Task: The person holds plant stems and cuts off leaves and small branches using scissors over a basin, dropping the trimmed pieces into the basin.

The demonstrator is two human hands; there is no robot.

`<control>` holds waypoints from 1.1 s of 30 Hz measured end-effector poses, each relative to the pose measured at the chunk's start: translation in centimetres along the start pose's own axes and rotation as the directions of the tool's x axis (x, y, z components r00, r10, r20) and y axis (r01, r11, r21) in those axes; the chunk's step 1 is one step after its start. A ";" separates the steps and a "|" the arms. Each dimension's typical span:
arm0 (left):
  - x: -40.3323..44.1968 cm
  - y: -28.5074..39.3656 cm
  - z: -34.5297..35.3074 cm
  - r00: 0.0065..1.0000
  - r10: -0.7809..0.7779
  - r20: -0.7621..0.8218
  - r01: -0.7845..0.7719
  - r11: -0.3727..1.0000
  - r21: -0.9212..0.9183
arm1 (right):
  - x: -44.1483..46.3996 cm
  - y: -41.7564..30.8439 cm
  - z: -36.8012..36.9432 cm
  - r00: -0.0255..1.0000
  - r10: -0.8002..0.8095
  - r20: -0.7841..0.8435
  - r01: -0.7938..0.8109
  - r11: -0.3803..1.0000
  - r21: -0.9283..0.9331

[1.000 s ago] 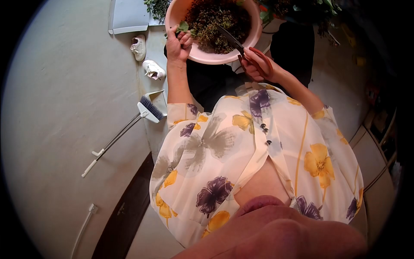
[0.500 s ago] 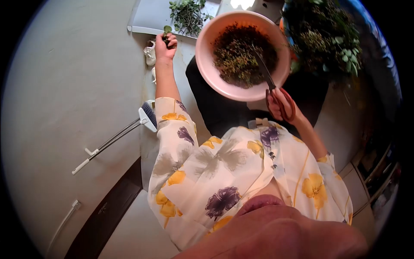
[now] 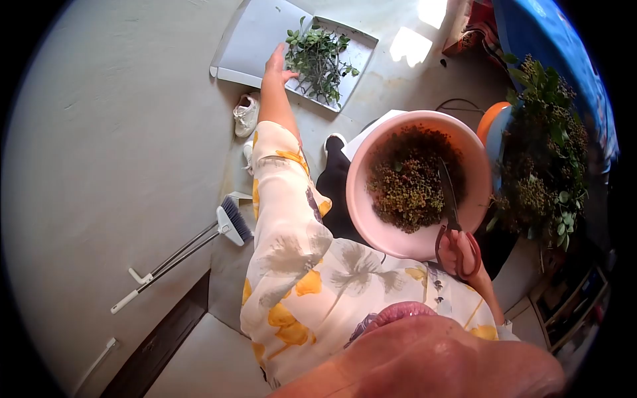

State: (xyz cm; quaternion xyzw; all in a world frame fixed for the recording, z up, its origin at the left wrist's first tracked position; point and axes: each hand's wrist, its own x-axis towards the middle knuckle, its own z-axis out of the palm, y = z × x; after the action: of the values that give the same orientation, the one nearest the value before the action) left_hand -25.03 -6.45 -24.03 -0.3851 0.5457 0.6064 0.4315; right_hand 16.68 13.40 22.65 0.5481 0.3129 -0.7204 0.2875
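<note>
My left hand [image 3: 279, 66] reaches over the edge of an open white box [image 3: 249, 40], its fingers apart, at the left side of a heap of green leafy stems [image 3: 322, 60]. Red-handled scissors [image 3: 450, 192] are in my right hand [image 3: 456, 252], with the dark blades pointing up over the pink basin [image 3: 481, 205]. Small brownish-green berry clusters [image 3: 411, 179] cover much of the basin's bottom. To the right of the basin, a big bunch of leafy, berried branches [image 3: 547, 152] rests on an orange-rimmed container [image 3: 491, 121].
White shoes [image 3: 246, 114] stand on the floor below the box. A broom [image 3: 232, 224] with a dustpan is at the left. Blue cloth [image 3: 564, 40] hangs at the upper right, and shelves [image 3: 577, 312] show at the lower right.
My left hand has moved away from the basin to the box, and its fingers have opened. The leafy sprig is no longer in it. The view has shifted, showing more of the box.
</note>
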 end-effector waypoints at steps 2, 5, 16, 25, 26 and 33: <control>2.2 0.3 0.1 0.987 -0.012 -0.161 0.008 1.000 -0.021 | -0.2 -0.8 0.5 1.000 -0.023 0.008 0.023 1.000 0.001; 4.5 -3.2 -3.2 0.972 0.168 -0.161 -0.154 0.983 0.099 | 0.7 -1.3 0.7 1.000 0.005 0.010 -0.005 1.000 0.014; -28.4 5.0 9.3 0.372 0.748 0.550 -0.928 0.288 0.235 | 3.9 -0.9 -4.8 0.815 -0.351 0.462 0.427 0.902 -0.068; -43.3 -5.2 27.8 -0.090 0.425 0.901 -0.987 -0.156 -0.025 | 2.3 0.5 -7.2 0.413 -0.886 0.211 0.910 0.412 -0.051; -42.4 -6.8 29.6 -0.121 0.416 0.901 -0.971 -0.240 -0.019 | 3.4 1.1 -8.2 0.386 -0.910 0.152 0.921 0.391 0.000; -39.0 -10.5 36.0 -0.181 0.479 0.859 -0.817 -0.559 0.140 | 4.0 0.9 -10.2 0.276 -0.961 0.030 0.914 0.272 0.302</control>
State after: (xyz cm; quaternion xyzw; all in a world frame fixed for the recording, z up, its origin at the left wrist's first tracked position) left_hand -2.04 25.62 12.92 0.5525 0.7324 0.3976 0.0133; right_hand 22.63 20.35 16.60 0.2058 0.4609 -0.8322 -0.2294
